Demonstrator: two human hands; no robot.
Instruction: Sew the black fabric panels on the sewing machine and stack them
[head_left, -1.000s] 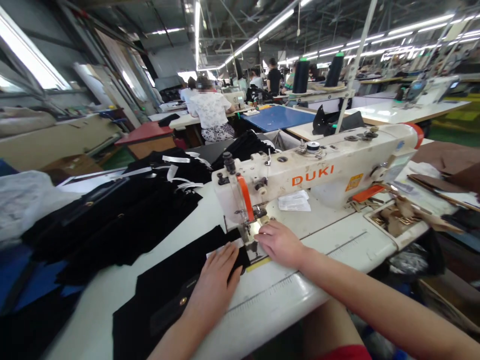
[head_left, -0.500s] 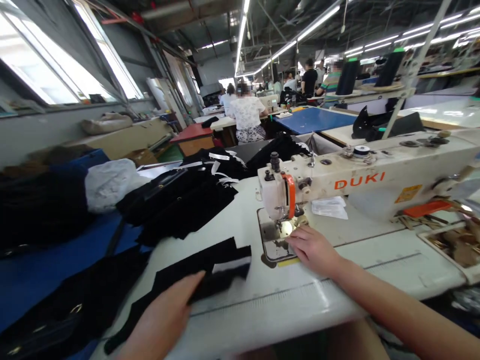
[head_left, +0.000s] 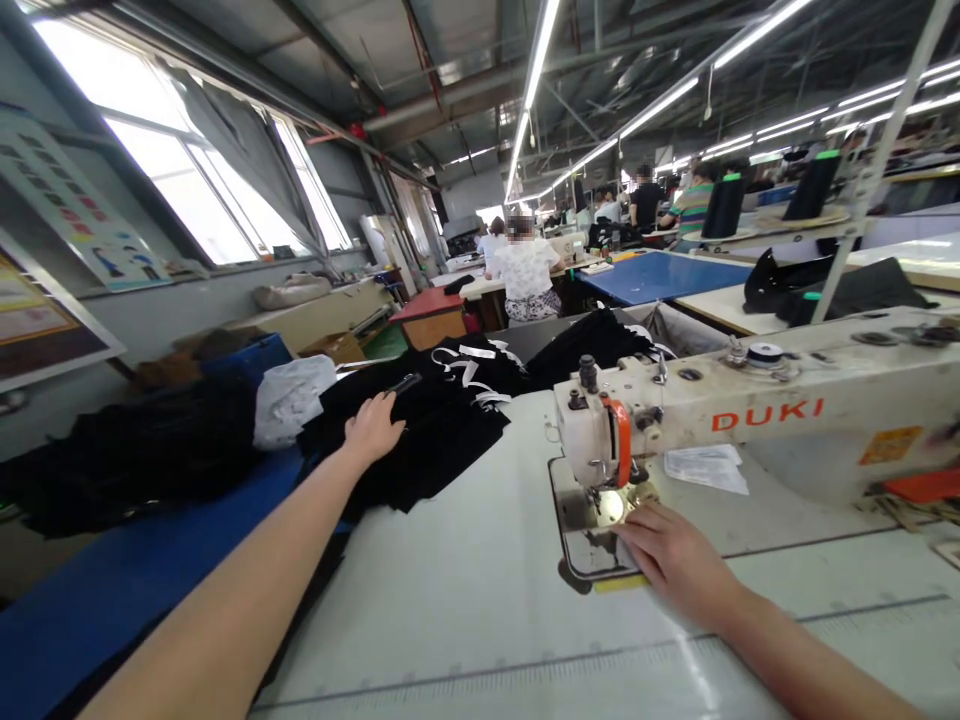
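My left hand (head_left: pixel 373 428) reaches out to the pile of black fabric pieces (head_left: pixel 442 440) on the left of the machine bed, its fingers bent onto the top piece near a dark strip. White tape ends (head_left: pixel 480 370) stick out of the pile's far side. My right hand (head_left: pixel 675 555) rests by the needle plate (head_left: pixel 589 550) of the sewing machine (head_left: pixel 720 400), fingertips pressed together just right of the lit needle area. Whatever those fingertips hold is too small to make out.
White paper-like strips (head_left: pixel 705 467) lie under the machine arm. A ruler scale (head_left: pixel 600 655) runs along the table's front. At left are a white plastic bag (head_left: pixel 292 400) and more black fabric (head_left: pixel 150 450). A person in a white top (head_left: pixel 525 270) sits further ahead.
My left hand has left the black piece with a white patch at the front and moved forward onto the pile. That piece is out of sight. My right hand stays by the needle.
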